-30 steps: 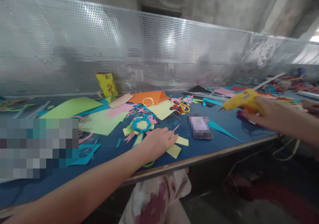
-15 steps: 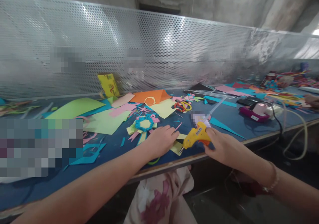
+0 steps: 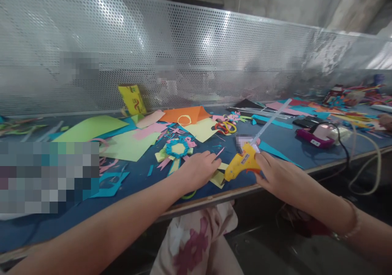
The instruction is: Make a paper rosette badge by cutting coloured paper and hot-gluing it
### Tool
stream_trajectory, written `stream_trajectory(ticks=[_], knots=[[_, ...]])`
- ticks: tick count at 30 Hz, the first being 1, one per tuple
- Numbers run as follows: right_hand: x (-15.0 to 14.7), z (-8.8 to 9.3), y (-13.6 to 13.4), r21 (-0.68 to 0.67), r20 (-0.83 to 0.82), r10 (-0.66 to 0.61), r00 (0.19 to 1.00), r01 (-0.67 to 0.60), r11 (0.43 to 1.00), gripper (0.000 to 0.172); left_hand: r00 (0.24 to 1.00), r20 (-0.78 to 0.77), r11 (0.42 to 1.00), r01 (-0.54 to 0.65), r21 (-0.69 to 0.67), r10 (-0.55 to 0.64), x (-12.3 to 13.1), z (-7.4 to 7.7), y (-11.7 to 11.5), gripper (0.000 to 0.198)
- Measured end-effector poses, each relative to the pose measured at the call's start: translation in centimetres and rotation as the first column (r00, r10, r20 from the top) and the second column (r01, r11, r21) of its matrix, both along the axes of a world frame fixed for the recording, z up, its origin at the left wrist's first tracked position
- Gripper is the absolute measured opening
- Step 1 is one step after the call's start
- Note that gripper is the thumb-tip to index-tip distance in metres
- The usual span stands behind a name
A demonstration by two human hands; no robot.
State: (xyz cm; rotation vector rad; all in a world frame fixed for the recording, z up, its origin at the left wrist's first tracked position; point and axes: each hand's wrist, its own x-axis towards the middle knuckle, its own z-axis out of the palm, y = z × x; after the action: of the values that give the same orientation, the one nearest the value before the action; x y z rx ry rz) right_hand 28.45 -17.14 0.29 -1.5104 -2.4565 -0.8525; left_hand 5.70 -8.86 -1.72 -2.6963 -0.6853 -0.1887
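Note:
My right hand [image 3: 271, 169] is closed around the grip of a yellow glue gun [image 3: 241, 163], fingers near its orange trigger. A long translucent glue stick [image 3: 274, 119] juts up from the gun's back. The nozzle end points down at a pale yellow paper piece [image 3: 218, 180] near the table's front edge. My left hand [image 3: 200, 169] is palm down with curled fingers, its fingertips at that paper; the thumb and exact grip are hidden. A thin pink strip [image 3: 220, 151] shows just beyond the fingers. Behind this hand lies a blue-rimmed paper rosette [image 3: 177, 148] with ribbon tails.
Red and yellow scissors [image 3: 226, 127], green paper sheets [image 3: 92, 129] and an orange sheet [image 3: 186, 115] lie farther back. A yellow packet [image 3: 132, 99] leans by the perforated metal screen [image 3: 196, 42]. A purple device [image 3: 315, 138] with a cord is at right.
The glue gun has tilted in my right hand, so its glue stick stands higher and its metal tip is no longer visible. My left hand stays at the paper. The view has dipped slightly.

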Motion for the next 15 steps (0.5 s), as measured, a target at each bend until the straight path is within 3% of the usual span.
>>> stream_trajectory(ticks=[7,15], knots=[[0.07,0.42,-0.42,0.055,0.122,-0.018,0.992,0.012,0.998,0.021,1.000,0.001,1.000,-0.002,-0.018,0.002,0.00,-0.03,0.00,0.023],[0.44,0.82,-0.68,0.020,0.196,0.002,0.981,-0.006,1.000,0.021,1.000,-0.011,1.000,-0.013,-0.018,0.012,-0.02,-0.14,0.08,0.028]])
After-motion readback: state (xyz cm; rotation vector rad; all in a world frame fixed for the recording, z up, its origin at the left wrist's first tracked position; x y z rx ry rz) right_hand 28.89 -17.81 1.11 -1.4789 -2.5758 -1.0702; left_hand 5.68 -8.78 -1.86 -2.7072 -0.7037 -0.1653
